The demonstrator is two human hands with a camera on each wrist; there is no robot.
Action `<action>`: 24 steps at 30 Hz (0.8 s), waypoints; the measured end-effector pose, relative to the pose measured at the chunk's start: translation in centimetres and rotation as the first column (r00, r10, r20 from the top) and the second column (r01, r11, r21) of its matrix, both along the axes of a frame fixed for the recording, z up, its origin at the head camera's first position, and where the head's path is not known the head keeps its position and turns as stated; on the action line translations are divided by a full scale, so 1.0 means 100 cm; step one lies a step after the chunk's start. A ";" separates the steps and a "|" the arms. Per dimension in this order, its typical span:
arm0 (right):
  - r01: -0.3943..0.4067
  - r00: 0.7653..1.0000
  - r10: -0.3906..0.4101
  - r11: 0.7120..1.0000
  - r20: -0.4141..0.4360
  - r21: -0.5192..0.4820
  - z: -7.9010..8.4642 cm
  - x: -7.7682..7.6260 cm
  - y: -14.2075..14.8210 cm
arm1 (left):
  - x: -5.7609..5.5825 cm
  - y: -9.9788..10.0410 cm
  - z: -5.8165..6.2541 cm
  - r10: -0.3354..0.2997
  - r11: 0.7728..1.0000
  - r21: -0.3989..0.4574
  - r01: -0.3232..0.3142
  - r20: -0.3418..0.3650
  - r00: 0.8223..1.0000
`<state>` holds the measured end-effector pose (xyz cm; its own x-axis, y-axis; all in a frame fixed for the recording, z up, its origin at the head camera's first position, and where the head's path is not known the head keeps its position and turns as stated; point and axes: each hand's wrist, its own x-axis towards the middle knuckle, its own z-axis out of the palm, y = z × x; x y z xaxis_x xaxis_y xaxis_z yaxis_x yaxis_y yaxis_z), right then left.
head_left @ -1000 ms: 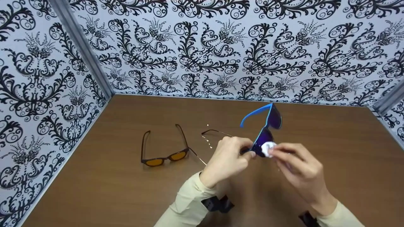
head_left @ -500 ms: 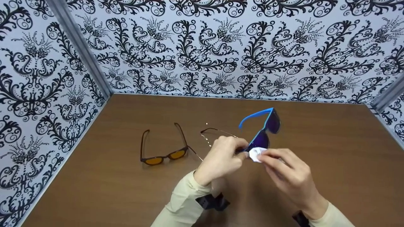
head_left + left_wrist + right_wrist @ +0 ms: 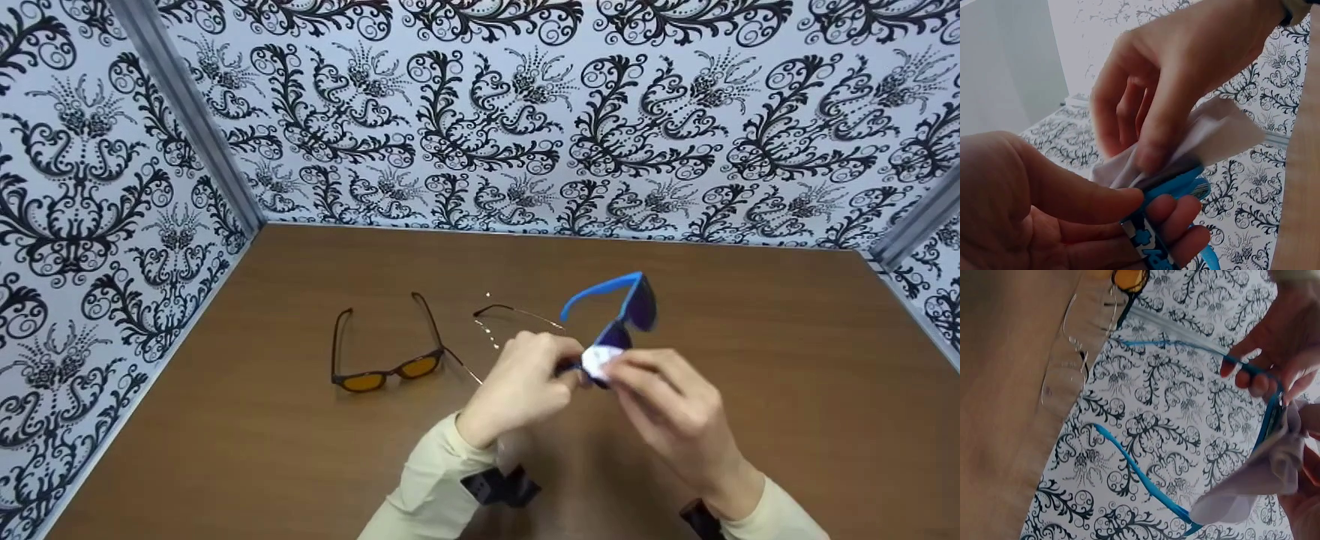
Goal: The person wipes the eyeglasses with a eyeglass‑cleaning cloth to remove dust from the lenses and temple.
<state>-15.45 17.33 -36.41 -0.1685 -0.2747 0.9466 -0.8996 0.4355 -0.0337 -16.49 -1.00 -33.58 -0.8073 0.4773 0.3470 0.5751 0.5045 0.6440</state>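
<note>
Blue-framed sunglasses (image 3: 641, 304) with dark purple lenses are held up off the table, temples unfolded. My left hand (image 3: 517, 386) pinches them at one end; in the left wrist view, its thumb and fingers grip the patterned temple (image 3: 1145, 242) near the hinge. With its fingertips, my right hand (image 3: 675, 420) pinches a pale cloth (image 3: 598, 361) against the nearer lens. The cloth (image 3: 1252, 478) drapes over the front of the frame in the right wrist view, covering much of the lenses. The other blue temple (image 3: 1140, 475) sticks out free.
Dark-framed glasses with orange lenses (image 3: 364, 382) lie unfolded on the brown table (image 3: 300, 465), left of my hands. Thin wire-rimmed glasses (image 3: 1081, 354) lie beside them, partly hidden behind my left hand in the head view. Patterned walls (image 3: 525, 135) enclose the table's back and sides.
Both hands and the sunglasses have shifted slightly left, and the sunglasses have lowered. The cloth has moved across the nearer lens toward my left hand's fingers. The glasses on the table stay put.
</note>
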 end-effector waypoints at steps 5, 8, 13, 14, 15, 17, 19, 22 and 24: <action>0.006 0.999 -0.007 0.999 0.042 0.033 -0.008 -0.002 0.009 | -0.002 -0.006 0.002 0.013 0.999 0.029 -0.015 0.059 0.998; 0.085 0.991 -0.084 0.996 0.100 -0.004 -0.012 -0.008 0.016 | -0.001 -0.005 0.001 -0.001 1.000 0.021 -0.001 0.065 0.998; 0.137 0.980 -0.132 0.990 0.150 -0.024 -0.014 -0.012 0.012 | 0.000 0.000 -0.003 -0.011 1.000 0.015 0.010 0.045 0.999; 0.128 0.982 -0.124 0.992 0.143 -0.019 -0.014 -0.011 0.010 | 0.000 0.000 -0.004 -0.008 1.000 0.019 0.007 0.043 0.999; 0.114 0.986 -0.111 0.993 0.126 -0.013 -0.014 -0.010 0.007 | 0.000 0.001 -0.004 -0.006 1.000 0.025 0.005 0.042 0.999; 0.071 0.994 -0.071 0.997 0.086 0.005 -0.014 -0.007 0.003 | -0.002 0.001 -0.004 -0.003 0.999 0.035 0.001 0.044 0.999; 0.030 0.998 -0.032 0.999 0.051 0.035 -0.015 -0.005 0.002 | -0.005 -0.001 -0.004 -0.001 0.999 0.038 -0.001 0.047 0.999; 0.005 0.999 -0.008 0.997 0.040 0.075 -0.016 -0.004 0.004 | -0.008 -0.005 -0.002 -0.003 0.999 0.037 0.001 0.058 0.998; 0.024 0.998 -0.029 0.996 0.064 0.081 -0.018 -0.006 0.008 | -0.010 -0.007 -0.002 -0.010 1.000 0.030 0.008 0.068 0.998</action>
